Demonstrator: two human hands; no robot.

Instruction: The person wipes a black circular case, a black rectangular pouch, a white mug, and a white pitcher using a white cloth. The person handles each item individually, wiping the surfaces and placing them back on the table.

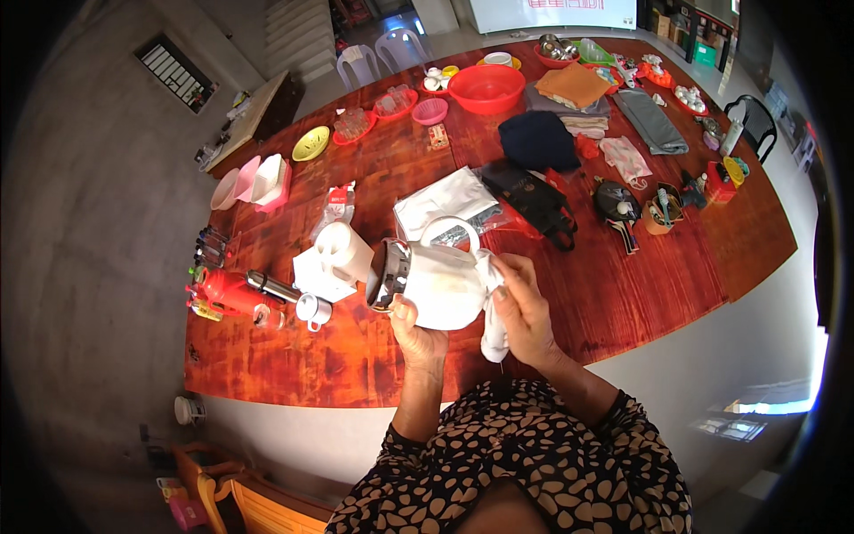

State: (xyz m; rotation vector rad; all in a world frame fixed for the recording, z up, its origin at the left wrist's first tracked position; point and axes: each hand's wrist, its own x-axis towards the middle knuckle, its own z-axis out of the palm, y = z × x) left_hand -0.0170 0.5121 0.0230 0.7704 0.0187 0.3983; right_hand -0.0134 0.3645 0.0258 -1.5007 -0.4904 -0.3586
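Note:
A white electric kettle [442, 289] lies on its side in the air above the table's front part. Its shiny metal end [389, 274] points left and its looped handle [452, 222] is uppermost. My left hand [420, 341] grips it from below near the metal end, thumb up along the side. In my right hand [527, 311] is a bunched white cloth [495, 331], pressed against the kettle's right end, with a tail of it hanging down. Left of the kettle a white jug-like container [343, 252] stands beside a white box-like piece [320, 278].
Behind the kettle lie a white packet [442, 203] and a black bag [527, 198]. A red flask [233, 292], a steel thermos [271, 287] and a white mug [313, 310] are at the left. Table tennis bats [616, 206] lie right. A red basin [487, 89] stands at the back.

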